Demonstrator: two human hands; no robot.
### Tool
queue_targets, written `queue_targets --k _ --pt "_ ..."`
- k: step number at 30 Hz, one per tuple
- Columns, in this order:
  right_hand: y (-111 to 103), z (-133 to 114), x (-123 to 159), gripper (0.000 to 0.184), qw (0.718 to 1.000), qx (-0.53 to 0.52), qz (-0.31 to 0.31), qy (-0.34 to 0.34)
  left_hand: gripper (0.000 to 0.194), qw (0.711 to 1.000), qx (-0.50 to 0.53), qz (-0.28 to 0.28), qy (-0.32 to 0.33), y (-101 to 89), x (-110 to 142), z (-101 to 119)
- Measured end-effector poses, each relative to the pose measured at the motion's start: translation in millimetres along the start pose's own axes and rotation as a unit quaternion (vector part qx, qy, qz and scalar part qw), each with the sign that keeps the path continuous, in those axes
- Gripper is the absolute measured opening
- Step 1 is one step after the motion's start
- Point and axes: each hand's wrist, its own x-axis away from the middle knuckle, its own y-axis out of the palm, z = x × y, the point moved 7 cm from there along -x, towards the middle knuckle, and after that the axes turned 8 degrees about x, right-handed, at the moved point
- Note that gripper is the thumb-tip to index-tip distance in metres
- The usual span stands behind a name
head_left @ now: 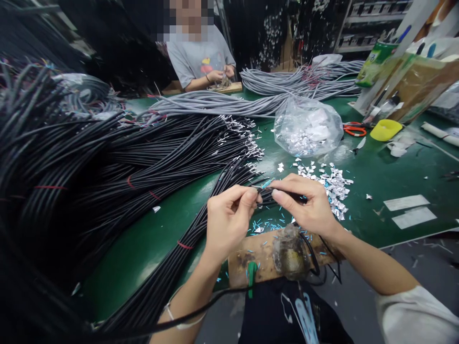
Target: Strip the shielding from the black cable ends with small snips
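Observation:
In the middle of the view my left hand (233, 215) is closed in a pinch on a cable end. My right hand (306, 200) faces it, thumb and forefinger pinched on a thin blue wire (266, 184) at that end. My fingers partly hide the wire ends. Just behind the fingertips lie the stripped tips of a bundle of black cables (204, 224). Below my hands is a wooden board (258, 248) with a lumpy, dirty glass-like block (292, 255) on it. Small blue insulation bits (268, 224) are scattered around the board.
Black cable bundles (154, 157) cover the left side; grey cables (215, 102) cross behind. A clear plastic bag (308, 126) and foil scraps (337, 188) lie beyond my right hand. Orange-handled scissors (355, 129) and a yellow object (386, 130) are farther right. A co-worker (201, 57) sits opposite.

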Motion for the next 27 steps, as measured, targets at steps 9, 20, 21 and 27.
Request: queue_targets --k 9,20,21,27 --pt "-2 13 -3 0.022 0.991 -0.087 0.032 0.096 0.009 0.998 -0.033 0.029 0.047 0.1 3 3" --pt "34 28 3 0.026 0.943 -0.275 -0.111 0.153 0.015 0.992 -0.087 -0.032 0.084 12.4 -4 -5" --pt "25 24 1 0.019 0.972 -0.199 -0.072 0.101 0.021 0.994 -0.081 -0.05 0.06 15.1 -4 -9" --pt "-37 0 2 0.012 0.959 0.18 0.199 -0.089 0.045 0.991 0.0 -0.119 -0.069 24.4 1 -23"
